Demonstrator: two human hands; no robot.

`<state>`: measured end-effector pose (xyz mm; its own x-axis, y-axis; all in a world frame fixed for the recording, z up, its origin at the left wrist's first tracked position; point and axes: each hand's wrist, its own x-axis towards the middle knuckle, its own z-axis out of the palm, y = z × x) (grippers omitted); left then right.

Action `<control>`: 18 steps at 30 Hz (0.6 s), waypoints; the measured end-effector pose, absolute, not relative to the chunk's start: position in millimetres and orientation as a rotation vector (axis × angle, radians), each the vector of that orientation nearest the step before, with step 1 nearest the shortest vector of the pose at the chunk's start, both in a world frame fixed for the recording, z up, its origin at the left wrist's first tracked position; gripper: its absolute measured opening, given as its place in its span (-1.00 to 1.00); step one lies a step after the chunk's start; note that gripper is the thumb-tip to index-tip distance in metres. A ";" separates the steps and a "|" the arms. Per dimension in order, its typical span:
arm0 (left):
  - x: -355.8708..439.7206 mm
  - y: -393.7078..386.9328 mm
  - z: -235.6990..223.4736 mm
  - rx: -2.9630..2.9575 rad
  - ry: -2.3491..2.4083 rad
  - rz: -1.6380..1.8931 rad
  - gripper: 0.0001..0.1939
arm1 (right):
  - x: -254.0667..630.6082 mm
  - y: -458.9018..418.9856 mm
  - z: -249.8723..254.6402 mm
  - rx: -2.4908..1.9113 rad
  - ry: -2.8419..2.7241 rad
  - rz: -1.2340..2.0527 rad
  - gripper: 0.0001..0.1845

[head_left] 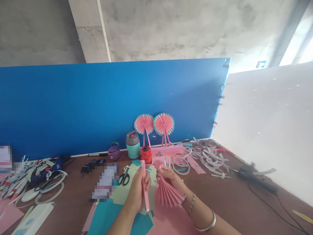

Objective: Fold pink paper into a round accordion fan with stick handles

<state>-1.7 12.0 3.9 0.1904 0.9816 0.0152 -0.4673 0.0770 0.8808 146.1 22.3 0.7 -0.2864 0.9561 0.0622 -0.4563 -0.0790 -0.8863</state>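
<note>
My left hand (136, 189) is closed around a narrow, tightly folded pink paper strip (146, 199), which stands nearly upright. My right hand (171, 180) pinches a pleated pink paper fan (168, 197) near its middle; the folds spread out above and below the fingers. The two pieces are close together but apart. Beneath them lie a pale green sheet (118, 195), a teal sheet (104, 215) and a pink sheet (171, 222). Black-handled scissors (124, 179) rest left of my left hand. Two round pink fans with striped rims (144, 124) lean on the blue panel.
A teal flask (133, 148), a red container (146, 154) and a purple pot (113, 152) stand at the back. Curled white strips (212, 160) heap at right, near a dark corded tool (256, 181). Tangled strips (14, 182) and a white box-shaped object (36, 220) lie left.
</note>
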 end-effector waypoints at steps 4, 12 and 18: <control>-1.5 12.4 3.1 0.955 0.762 1.228 -0.64 | 154.3 29.1 -6.7 -0.439 -0.804 1.958 -0.72; -0.9 10.8 0.1 1.014 0.977 1.233 -0.60 | 154.9 29.4 -13.9 -0.409 -0.772 2.054 -0.80; 0.5 10.7 1.3 1.129 1.097 1.176 -0.54 | 149.9 26.0 -10.8 -0.506 -0.862 1.936 -0.78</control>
